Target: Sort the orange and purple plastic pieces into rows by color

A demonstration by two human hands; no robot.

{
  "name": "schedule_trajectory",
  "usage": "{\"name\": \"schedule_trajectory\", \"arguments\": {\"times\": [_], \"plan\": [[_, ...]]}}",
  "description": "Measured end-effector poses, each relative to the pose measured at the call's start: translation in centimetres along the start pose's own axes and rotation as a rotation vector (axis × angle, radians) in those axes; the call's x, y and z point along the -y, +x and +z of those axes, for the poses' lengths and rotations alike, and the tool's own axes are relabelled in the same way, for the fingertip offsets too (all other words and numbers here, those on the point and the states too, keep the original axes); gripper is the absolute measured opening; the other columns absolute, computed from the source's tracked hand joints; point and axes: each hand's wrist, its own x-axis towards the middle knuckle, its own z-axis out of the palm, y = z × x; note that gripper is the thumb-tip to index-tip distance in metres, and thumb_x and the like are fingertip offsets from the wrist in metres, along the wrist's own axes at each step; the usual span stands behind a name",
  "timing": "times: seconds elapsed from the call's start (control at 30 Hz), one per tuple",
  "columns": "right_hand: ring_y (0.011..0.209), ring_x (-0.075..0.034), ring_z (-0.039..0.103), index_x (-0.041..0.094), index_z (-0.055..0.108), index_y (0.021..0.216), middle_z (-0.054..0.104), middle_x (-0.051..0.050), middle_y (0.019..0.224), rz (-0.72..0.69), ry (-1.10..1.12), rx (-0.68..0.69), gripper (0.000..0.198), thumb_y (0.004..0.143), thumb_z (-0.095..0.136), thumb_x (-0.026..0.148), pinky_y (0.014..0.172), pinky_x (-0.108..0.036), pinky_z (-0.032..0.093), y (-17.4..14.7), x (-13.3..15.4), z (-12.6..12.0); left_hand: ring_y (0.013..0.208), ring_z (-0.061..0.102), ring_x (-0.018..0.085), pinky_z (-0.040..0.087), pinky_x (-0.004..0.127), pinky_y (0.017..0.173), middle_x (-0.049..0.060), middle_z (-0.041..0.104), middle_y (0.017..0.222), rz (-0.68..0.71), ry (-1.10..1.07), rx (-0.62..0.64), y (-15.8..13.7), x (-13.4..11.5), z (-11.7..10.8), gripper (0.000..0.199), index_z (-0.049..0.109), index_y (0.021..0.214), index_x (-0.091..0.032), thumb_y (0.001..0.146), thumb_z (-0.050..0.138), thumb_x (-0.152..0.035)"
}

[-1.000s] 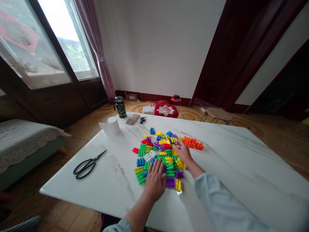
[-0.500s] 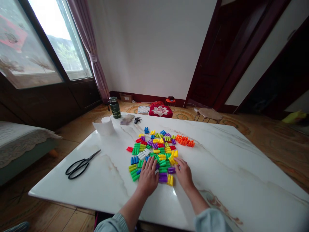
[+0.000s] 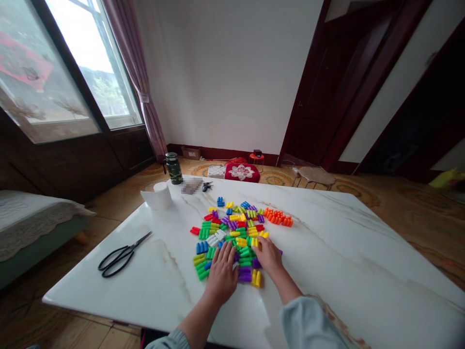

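Observation:
A spread of bullet-shaped plastic toy blocks [image 3: 238,231], in green, yellow, purple, blue, red and white, lies on the white marbled table [image 3: 174,300]. My left hand [image 3: 223,271] rests flat over the near-left part of the spread, fingers stretched out and covering some blocks. On the right side, my right hand [image 3: 269,254] has bent fingers closed at a yellow toy block [image 3: 255,241]; the fingertips partly hide it. Purple and green blocks lie under and beside this hand. Near its wrist is another yellow block [image 3: 256,278]. A group of orange blocks [image 3: 279,217] stands at the far right of the spread.
Black-handled scissors [image 3: 123,254] lie at the left. Toward the far left edge are a white paper roll [image 3: 162,195], a dark green bottle [image 3: 173,168], a blurred-out item [image 3: 191,185] and a small black-handled tool [image 3: 207,186]. A stool [image 3: 315,175] stands beyond the table.
My right hand has moved left, further over the blocks, and the yellow block at its fingertips has shifted left. My left hand stays almost in place. The view has tilted slightly.

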Motion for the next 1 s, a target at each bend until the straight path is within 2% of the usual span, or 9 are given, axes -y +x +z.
{"name": "schedule_trajectory", "arguments": {"times": [0.17,0.5,0.73,0.9,1.0], "plan": [[0.103,-0.022,0.064,0.017,0.063,0.122,0.065,-0.013,0.115,0.047,-0.011,0.007,0.040,0.089,0.059,0.039,0.085,-0.028,0.045,0.7,0.5,0.1,0.143,0.032,0.027,0.031,0.049,0.115,0.012,0.041,0.152,0.002,-0.014,-0.006,0.1,0.0,0.0,0.058,0.039,0.144,-0.014,0.087,0.049,-0.022],[0.095,-0.021,0.066,0.020,0.067,0.109,0.068,-0.010,0.106,0.082,0.067,0.045,0.030,0.080,0.060,0.028,0.081,-0.027,0.044,0.8,1.5,0.1,0.143,0.033,0.027,0.030,0.049,0.115,0.013,0.041,0.152,0.012,-0.006,-0.022,0.0,0.1,0.1,0.059,0.038,0.145,-0.015,0.088,0.048,-0.024],[0.094,-0.021,0.065,0.019,0.062,0.095,0.069,-0.007,0.099,0.075,0.170,-0.033,0.019,0.076,0.058,0.023,0.080,-0.027,0.044,-0.1,1.2,0.7,0.143,0.033,0.027,0.030,0.048,0.115,0.013,0.041,0.152,0.002,-0.001,-0.011,0.1,0.0,0.0,0.058,0.040,0.144,-0.014,0.087,0.048,-0.023],[0.090,-0.021,0.066,0.021,0.059,0.094,0.070,-0.004,0.097,0.095,0.253,-0.026,0.021,0.073,0.061,0.023,0.078,-0.029,0.045,-0.5,1.0,0.9,0.143,0.034,0.027,0.030,0.048,0.115,0.012,0.041,0.152,0.000,-0.002,-0.011,0.2,0.0,0.0,0.059,0.040,0.144,-0.014,0.086,0.047,-0.022],[0.093,-0.022,0.066,0.021,0.059,0.099,0.069,-0.005,0.102,0.081,0.344,-0.078,0.033,0.067,0.067,0.022,0.080,-0.029,0.047,-0.6,0.7,1.0,0.142,0.034,0.027,0.031,0.049,0.115,0.012,0.042,0.152,-0.002,0.001,-0.011,0.2,-0.1,0.0,0.058,0.041,0.143,-0.014,0.087,0.048,-0.023]]}}
